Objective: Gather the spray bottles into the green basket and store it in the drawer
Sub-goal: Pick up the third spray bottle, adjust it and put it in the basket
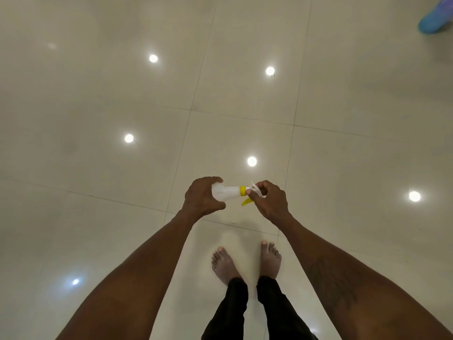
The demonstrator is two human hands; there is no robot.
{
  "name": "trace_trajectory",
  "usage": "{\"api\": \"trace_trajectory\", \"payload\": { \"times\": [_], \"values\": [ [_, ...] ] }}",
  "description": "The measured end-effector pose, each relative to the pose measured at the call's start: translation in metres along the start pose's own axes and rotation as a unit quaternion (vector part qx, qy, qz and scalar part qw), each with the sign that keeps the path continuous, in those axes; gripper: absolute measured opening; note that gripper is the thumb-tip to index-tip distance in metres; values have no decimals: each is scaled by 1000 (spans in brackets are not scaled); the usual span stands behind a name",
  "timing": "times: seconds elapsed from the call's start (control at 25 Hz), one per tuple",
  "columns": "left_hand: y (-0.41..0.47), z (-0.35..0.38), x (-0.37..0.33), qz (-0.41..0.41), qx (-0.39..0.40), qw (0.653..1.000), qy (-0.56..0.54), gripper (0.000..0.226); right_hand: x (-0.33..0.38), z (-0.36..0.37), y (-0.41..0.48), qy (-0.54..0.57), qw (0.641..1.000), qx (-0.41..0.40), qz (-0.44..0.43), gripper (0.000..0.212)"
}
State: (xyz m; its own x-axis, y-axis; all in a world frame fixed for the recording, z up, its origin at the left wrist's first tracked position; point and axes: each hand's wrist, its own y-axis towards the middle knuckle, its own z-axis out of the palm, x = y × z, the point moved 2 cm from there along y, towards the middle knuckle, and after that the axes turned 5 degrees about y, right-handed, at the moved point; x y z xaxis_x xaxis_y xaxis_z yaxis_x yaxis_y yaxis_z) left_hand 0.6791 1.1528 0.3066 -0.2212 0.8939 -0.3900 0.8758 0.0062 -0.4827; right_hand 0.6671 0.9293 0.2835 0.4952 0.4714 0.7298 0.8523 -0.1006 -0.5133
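I hold a white spray bottle (226,192) with a yellow collar and yellow trigger sideways in front of me, above the floor. My left hand (202,197) wraps around its body at the base end. My right hand (269,202) pinches the white spray head at the other end. No green basket and no drawer are in view.
Glossy cream floor tiles (122,106) fill the view and mirror several ceiling lights. My bare feet (245,262) stand just below the bottle. A small white scrap (233,221) lies on the floor. A blue object (435,18) sits at the top right corner.
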Motion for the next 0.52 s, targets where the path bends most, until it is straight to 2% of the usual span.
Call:
{"api": "trace_trajectory", "payload": {
  "times": [0.2, 0.52],
  "values": [
    [-15, -18, -51, 5, -1, 1000, -26, 77, 15, -39, -20, 99, 993, -55, 30, 32],
    [-42, 6, -111, 105, 27, 994, 21, 71, -5, -79, -71, 213, 964, -137, 78, 40]
  ]
}}
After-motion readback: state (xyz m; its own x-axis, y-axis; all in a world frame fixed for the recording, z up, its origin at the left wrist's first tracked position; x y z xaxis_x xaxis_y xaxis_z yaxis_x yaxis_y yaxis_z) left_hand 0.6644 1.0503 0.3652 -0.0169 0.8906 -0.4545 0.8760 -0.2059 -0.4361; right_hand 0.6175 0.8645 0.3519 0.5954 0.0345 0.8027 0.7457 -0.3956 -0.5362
